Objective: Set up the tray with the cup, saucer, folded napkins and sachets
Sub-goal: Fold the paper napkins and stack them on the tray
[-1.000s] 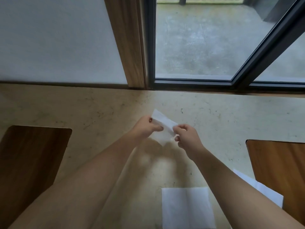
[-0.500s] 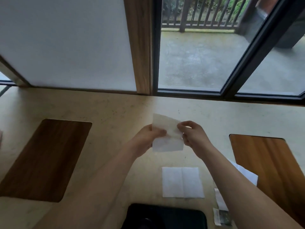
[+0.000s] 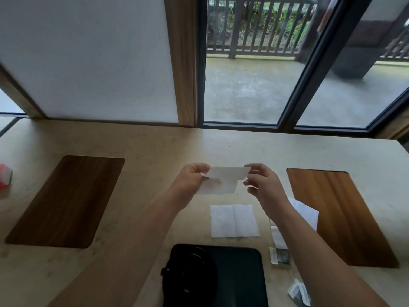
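Both hands hold one white napkin (image 3: pixel 221 180) in the air above the beige counter, partly folded with its top edge doubled over. My left hand (image 3: pixel 191 178) pinches its left end and my right hand (image 3: pixel 261 181) pinches its right end. A second white napkin (image 3: pixel 234 220), creased down the middle, lies flat below them. A black tray (image 3: pixel 243 275) sits at the near edge with a dark saucer and cup (image 3: pixel 188 282) on its left half. Sachets (image 3: pixel 280 255) lie right of the tray, and another sachet (image 3: pixel 298 293) is nearer. More white paper (image 3: pixel 306 212) shows behind my right forearm.
Two wooden placemats lie on the counter, a dark one (image 3: pixel 66 200) at the left and a lighter one (image 3: pixel 336 216) at the right. A red and white packet (image 3: pixel 4 178) is at the far left edge. A wall and window frame (image 3: pixel 199 63) close off the back.
The view has tilted up and back, bringing the tray, cup and sachets into sight. The held napkin has been turned from upright to a wide horizontal strip, with my hands farther apart.
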